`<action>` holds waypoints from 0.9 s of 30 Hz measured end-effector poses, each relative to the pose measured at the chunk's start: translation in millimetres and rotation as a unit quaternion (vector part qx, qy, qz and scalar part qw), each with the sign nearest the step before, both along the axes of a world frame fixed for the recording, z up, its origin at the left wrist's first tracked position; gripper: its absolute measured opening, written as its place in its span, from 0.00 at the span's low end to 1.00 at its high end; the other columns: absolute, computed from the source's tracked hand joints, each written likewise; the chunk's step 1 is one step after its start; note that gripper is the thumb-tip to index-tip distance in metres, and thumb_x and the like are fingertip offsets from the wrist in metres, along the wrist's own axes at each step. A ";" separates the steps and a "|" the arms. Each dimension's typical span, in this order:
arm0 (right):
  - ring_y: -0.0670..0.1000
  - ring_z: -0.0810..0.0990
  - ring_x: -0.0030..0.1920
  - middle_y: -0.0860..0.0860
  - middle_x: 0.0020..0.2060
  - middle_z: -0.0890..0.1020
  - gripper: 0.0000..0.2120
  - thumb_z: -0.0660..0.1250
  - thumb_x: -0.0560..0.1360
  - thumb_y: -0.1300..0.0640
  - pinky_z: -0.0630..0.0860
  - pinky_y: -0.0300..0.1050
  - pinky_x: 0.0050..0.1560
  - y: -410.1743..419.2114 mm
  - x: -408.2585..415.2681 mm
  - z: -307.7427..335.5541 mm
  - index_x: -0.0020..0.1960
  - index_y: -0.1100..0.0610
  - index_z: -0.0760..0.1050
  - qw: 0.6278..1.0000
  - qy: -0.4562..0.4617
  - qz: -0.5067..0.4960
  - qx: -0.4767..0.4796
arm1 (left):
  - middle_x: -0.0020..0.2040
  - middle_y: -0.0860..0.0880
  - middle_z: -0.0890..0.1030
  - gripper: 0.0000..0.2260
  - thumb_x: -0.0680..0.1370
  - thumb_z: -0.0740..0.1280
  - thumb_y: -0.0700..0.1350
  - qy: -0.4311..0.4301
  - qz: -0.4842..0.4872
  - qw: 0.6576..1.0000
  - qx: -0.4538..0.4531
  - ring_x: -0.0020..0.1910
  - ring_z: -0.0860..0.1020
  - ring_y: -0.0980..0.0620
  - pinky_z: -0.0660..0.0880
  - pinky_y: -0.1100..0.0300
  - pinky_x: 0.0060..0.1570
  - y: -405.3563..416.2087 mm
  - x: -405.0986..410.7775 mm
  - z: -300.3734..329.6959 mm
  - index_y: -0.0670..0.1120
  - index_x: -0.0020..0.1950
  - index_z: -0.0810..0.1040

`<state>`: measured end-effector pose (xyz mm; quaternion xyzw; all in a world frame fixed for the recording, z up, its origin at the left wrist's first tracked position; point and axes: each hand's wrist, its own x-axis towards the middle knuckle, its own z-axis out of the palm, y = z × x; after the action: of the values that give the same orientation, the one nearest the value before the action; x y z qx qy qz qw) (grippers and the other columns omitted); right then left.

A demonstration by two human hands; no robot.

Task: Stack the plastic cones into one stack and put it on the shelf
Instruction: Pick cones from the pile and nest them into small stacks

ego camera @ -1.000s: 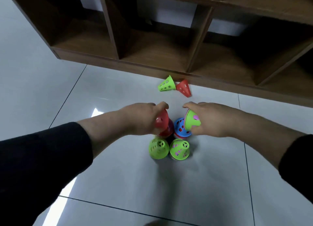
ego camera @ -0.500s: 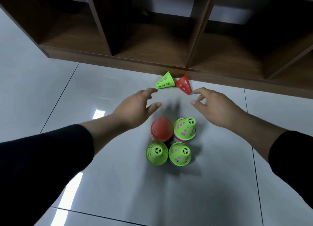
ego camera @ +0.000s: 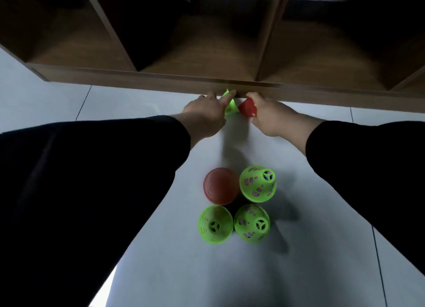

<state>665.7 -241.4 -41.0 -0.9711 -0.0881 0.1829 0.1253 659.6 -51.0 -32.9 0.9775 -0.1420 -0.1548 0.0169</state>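
While both arms reach fwd to the base of the shelf (ego camera: 161, 76), left hand (ego camera: 207, 113) pinches a lying green cone (ego camera: 230, 105) and right hand (ego camera: 269, 115) grips a lying red cone (ego camera: 247, 107) just beside it. Nearer on the floor (ego camera: 138, 99): a red cone stack (ego camera: 220, 186) and 3 green cone stacks (ego camera: 257, 183), upright, w/ rims close together in a square.

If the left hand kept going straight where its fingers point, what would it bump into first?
Probably the wooden shelf's front edge. The left hand already touches the green cone lying just before it.
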 end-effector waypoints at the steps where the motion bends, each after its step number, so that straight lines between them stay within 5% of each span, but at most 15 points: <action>1: 0.64 0.76 0.59 0.62 0.64 0.73 0.28 0.66 0.78 0.53 0.73 0.52 0.55 -0.4 0.7 -1.6 0.74 0.51 0.59 1.000 -0.006 -0.005 0.013 | 0.75 0.39 0.63 0.33 0.81 0.62 0.51 0.015 -0.001 1.000 0.006 0.67 0.70 0.36 0.72 0.45 0.59 -3.4 3.6 -4.3 0.60 0.80 0.46; 7: 0.61 0.77 0.49 0.59 0.52 0.74 0.20 0.71 0.75 0.52 0.72 0.49 0.48 -15.1 -21.9 -12.1 0.61 0.55 0.66 0.999 -0.005 0.014 0.044 | 0.62 0.40 0.71 0.26 0.79 0.64 0.47 -0.014 0.003 1.000 -0.002 0.59 0.74 0.37 0.72 0.48 0.48 -2.7 -3.8 -17.6 0.54 0.75 0.60; 13: 0.59 0.75 0.48 0.57 0.52 0.75 0.19 0.72 0.73 0.52 0.69 0.46 0.45 -37.2 -48.5 -13.6 0.58 0.55 0.68 0.996 -0.020 -0.053 0.071 | 0.67 0.43 0.72 0.16 0.79 0.65 0.50 -0.005 0.017 1.000 -0.014 0.61 0.76 0.37 0.74 0.50 0.50 25.4 -25.9 -15.2 0.47 0.66 0.73; 18: 0.56 0.76 0.47 0.53 0.49 0.72 0.11 0.73 0.71 0.55 0.66 0.41 0.46 -56.6 -70.9 -7.6 0.50 0.55 0.74 0.987 -0.040 -0.106 0.118 | 0.57 0.41 0.78 0.23 0.81 0.60 0.60 -0.022 -0.002 0.999 -0.047 0.56 0.77 0.38 0.74 0.52 0.52 54.1 -45.3 1.6 0.45 0.67 0.74; 23: 0.55 0.79 0.49 0.56 0.51 0.77 0.15 0.70 0.76 0.48 0.69 0.42 0.48 -67.9 -93.5 20.6 0.57 0.57 0.79 0.975 -0.062 -0.139 0.165 | 0.62 0.43 0.77 0.25 0.77 0.70 0.52 0.000 -0.039 0.996 -0.078 0.59 0.75 0.41 0.71 0.56 0.52 79.6 -74.1 33.1 0.43 0.71 0.71; 27: 0.45 0.72 0.29 0.54 0.40 0.83 0.12 0.70 0.76 0.45 0.65 0.39 0.31 -66.2 -120.3 72.0 0.43 0.53 0.72 0.952 -0.050 -0.170 0.249 | 0.58 0.45 0.80 0.20 0.77 0.69 0.58 -0.080 -0.035 0.987 -0.137 0.53 0.78 0.42 0.74 0.56 0.48 97.4 -105.0 63.4 0.45 0.61 0.79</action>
<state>545.4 -307.6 31.0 -0.9177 0.0293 0.0827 0.3875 554.7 46.4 30.5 0.9697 -0.1965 -0.0562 0.1336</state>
